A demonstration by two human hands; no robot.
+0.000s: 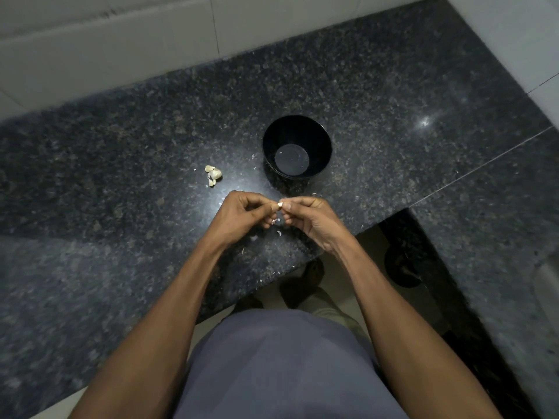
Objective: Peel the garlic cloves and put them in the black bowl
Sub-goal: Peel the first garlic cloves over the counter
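Observation:
A small pale garlic clove [279,204] is pinched between the fingertips of my left hand [242,214] and my right hand [308,219], just above the counter near its front edge. Most of the clove is hidden by the fingers. The black bowl [273,137] stands on the counter just beyond my hands, and I see nothing inside it. A small cluster of unpeeled garlic cloves [213,175] lies on the counter to the left of the bowl.
The dark speckled granite counter [121,176] runs to a white tiled wall [121,40] at the back and turns along the right side. Bits of garlic skin [279,233] lie under my hands. Below the counter edge are the floor and a foot.

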